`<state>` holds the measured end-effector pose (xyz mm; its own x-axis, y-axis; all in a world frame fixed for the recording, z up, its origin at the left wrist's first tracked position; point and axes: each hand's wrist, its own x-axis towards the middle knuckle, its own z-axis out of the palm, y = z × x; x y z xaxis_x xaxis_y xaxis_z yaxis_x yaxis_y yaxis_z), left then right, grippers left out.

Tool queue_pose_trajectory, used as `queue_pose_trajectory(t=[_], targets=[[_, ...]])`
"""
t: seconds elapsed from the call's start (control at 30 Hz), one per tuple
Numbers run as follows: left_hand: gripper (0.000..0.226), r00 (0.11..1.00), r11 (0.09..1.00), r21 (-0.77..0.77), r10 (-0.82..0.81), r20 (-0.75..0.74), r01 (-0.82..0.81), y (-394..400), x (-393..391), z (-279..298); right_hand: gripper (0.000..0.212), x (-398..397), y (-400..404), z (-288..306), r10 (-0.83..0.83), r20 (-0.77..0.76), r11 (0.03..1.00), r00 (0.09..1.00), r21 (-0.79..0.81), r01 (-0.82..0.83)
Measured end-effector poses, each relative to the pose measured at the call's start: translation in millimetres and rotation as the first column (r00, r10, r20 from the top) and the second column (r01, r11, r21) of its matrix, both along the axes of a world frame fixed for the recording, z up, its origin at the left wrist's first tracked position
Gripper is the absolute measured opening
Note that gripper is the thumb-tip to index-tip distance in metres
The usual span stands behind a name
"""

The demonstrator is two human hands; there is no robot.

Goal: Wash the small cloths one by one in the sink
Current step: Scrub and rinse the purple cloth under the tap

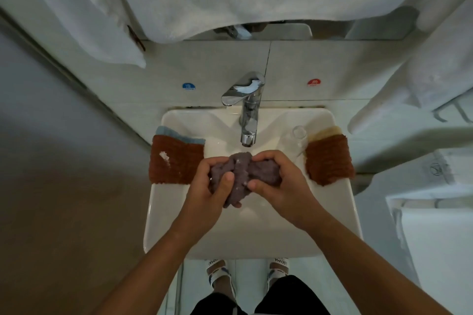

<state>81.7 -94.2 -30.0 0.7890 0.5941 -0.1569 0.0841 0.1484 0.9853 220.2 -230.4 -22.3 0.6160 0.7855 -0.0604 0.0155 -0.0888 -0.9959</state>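
I see both hands over the sink (163, 225), wringing a bunched grey cloth (243, 174) just below the tap (248, 115). The left hand (207, 189) curls round the cloth's 9 o'clock end, the right hand (279, 181) round its 3 o'clock end, thumbs pressing on top. Brown cloths lie on the rim at 9 o'clock (176, 161) and 3 o'clock (329, 160).

Both forearms reach fwd, converge at centre. Left hand (213, 186) fingers curled, thumb on top, gripping grey cloth (243, 174). Right hand (279, 181) same: fingers wrapped over cloth, thumb pinching near left thumb. Wrists slightly bent inward.
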Motion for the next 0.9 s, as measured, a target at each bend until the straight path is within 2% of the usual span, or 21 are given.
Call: queue_pose_trajectory(t=[0.13,0.23,0.3,0.43,0.53,0.6,0.67,0.73,0.8,0.9], targets=[[0.028,0.993,0.992,-0.035,0.12,0.022,-0.119,-1,2,-2,0.037,3,1,0,-0.05,-0.111,0.999,0.993,-0.018,0.048],[0.036,0.975,0.973,0.078,0.22,-0.001,-0.22,-3,7,-4,0.065,2,0,-2,-0.026,-0.107,1.0,0.994,0.01,0.027],[0.036,0.963,0.957,0.104,0.27,0.016,-0.27,-8,16,-3,0.071,-6,3,-6,-0.016,-0.122,0.999,0.992,0.042,0.022],[0.032,0.967,0.965,-0.074,0.253,0.017,-0.251,-25,32,-3,0.041,-12,11,-15,-0.137,-0.071,0.991,0.988,-0.007,0.137],[0.035,0.978,0.967,-0.196,0.187,0.097,-0.165,-30,28,-8,0.023,-11,9,-20,-0.124,-0.011,0.992,0.992,0.007,0.124],[0.032,0.984,0.987,-0.116,0.128,0.12,-0.114,-30,25,-9,0.02,-16,7,-22,-0.091,0.021,0.996,0.996,0.002,0.091],[0.026,0.997,0.996,0.081,0.037,0.063,-0.042,-30,24,-11,0.022,-23,8,-21,-0.105,-0.006,0.995,0.994,-0.002,0.105],[0.022,0.998,0.967,0.249,-0.058,-0.013,0.059,-33,23,-13,0.025,-25,11,-20,-0.154,0.033,0.988,0.987,-0.022,0.155],[0.023,0.998,0.957,0.284,-0.06,-0.022,0.063,-35,26,-12,0.021,-25,16,-22,-0.179,0.123,0.983,0.976,-0.027,0.184],[0.03,0.991,0.966,0.227,0.133,-0.027,-0.124,-30,41,-10,0.021,-29,16,-28,-0.081,0.176,0.997,0.981,0.005,0.081]])
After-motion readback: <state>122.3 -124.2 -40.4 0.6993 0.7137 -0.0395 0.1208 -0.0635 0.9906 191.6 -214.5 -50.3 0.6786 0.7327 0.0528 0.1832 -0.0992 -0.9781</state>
